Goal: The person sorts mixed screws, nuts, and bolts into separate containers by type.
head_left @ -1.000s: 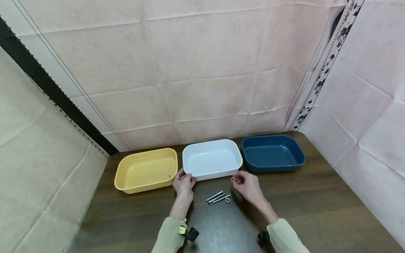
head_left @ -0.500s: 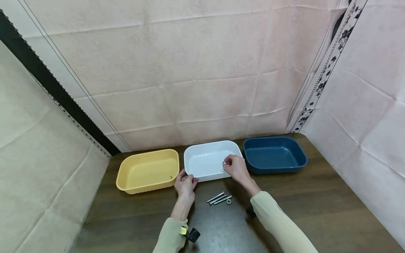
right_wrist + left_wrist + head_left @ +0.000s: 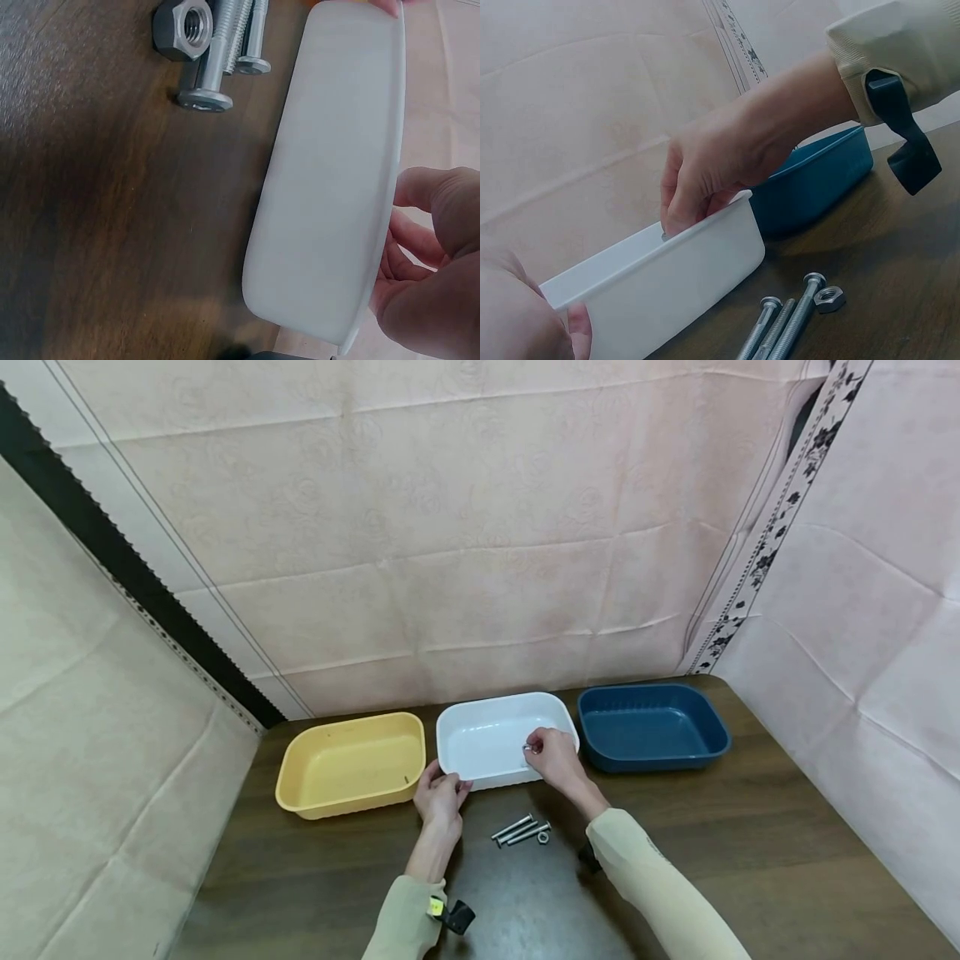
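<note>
My right hand (image 3: 555,758) reaches over the near rim of the white plastic tray (image 3: 495,727), fingertips down inside it. It pinches a small metal nut (image 3: 528,747), mostly covered by the fingers; the left wrist view shows just a glint of it below the rim. My left hand (image 3: 438,793) grips the white tray by its near left corner, the thumb on the outer wall in the left wrist view. On the table in front of the tray lie several steel bolts (image 3: 517,832), side by side, with another hex nut (image 3: 183,28) next to their heads.
A yellow tray (image 3: 300,806) stands left of the white one, with a small dark speck inside. A dark blue tray (image 3: 652,762) stands close on the right. Behind them hangs a pale cloth (image 3: 465,568) at the edge of the wooden table (image 3: 750,852).
My right hand has moved from the table in front of the white tray up and left into it, carrying the nut, then slightly lower. My left hand keeps its grip on the corner.
</note>
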A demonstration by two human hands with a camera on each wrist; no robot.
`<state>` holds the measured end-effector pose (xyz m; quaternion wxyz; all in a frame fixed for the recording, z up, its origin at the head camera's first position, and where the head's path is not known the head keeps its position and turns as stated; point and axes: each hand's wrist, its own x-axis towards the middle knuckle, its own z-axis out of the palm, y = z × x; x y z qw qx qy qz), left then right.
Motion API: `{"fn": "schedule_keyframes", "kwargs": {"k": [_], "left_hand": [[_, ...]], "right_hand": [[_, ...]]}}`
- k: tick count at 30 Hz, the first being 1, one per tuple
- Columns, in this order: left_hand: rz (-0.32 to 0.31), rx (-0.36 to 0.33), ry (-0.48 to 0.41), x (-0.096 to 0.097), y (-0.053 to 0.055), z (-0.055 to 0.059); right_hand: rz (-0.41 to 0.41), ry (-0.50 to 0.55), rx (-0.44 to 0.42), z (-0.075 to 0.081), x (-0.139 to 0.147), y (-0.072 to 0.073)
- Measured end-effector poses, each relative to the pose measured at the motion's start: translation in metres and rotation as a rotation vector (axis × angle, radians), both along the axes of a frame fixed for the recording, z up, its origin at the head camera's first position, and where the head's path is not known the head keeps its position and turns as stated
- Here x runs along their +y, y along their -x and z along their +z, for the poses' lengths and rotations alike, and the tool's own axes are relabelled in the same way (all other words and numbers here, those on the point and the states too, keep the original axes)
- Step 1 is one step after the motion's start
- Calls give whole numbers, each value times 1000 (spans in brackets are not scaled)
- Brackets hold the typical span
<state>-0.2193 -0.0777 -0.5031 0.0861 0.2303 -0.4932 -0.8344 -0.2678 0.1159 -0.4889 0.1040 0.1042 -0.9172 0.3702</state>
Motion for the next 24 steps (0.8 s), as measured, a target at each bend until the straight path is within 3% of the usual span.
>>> {"fn": "schedule_keyframes", "kwargs": {"k": [6, 10, 17, 24], "left_hand": [[1, -20, -4, 2, -4, -2], [1, -30, -7, 4, -2, -5], [14, -27, -21, 5, 5, -2], [10, -37, -37, 3, 5, 1]], "right_hand": [[-11, 0, -29, -2, 1, -6], [-39, 18, 28, 0, 5, -17], [-43, 122, 139, 6, 21, -52], [-74, 152, 49, -20, 28, -97]]}}
